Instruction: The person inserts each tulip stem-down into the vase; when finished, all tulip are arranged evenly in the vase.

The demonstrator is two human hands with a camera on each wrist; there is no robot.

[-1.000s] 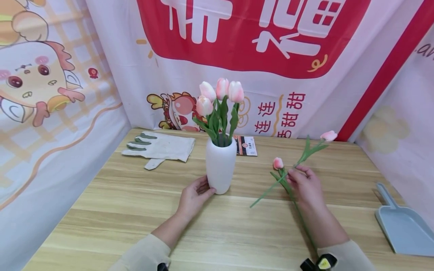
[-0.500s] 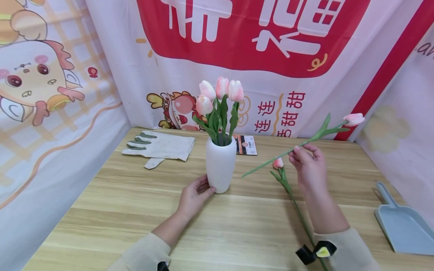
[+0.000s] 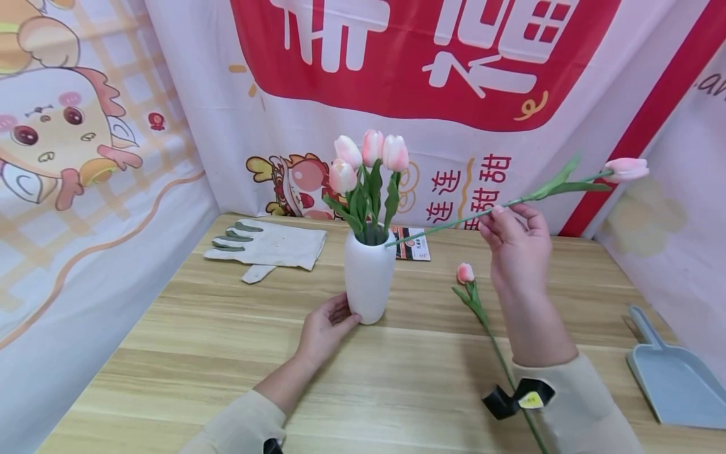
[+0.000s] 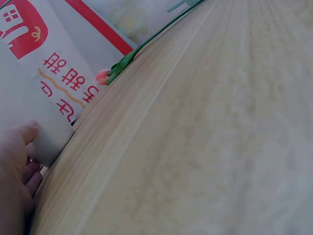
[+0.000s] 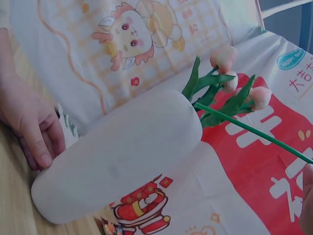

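A white vase (image 3: 369, 280) stands upright on the wooden table, holding several pink-and-white tulips (image 3: 371, 148). Low on its left side, my left hand (image 3: 324, 331) grips the base, its thumb (image 4: 28, 131) against the wall in the left wrist view. My right hand (image 3: 518, 252) is raised to the right of the vase and pinches one tulip (image 3: 626, 169) by its stem. That stem slopes down to the left, its end at the vase's rim; the right wrist view shows the green stem (image 5: 254, 129) reaching the mouth. Another tulip (image 3: 466, 273) lies on the table below my right forearm.
A pair of pale work gloves (image 3: 278, 244) lies at the back left. Behind the vase is a small printed card (image 3: 414, 244). A light blue dustpan (image 3: 677, 384) sits at the right edge. Printed cloths (image 3: 317, 120) hang around the back and sides.
My right hand has lifted its tulip off the table, away from the lying one, and raised it until the stem's end reaches the vase's rim. My left hand has stayed on the vase.
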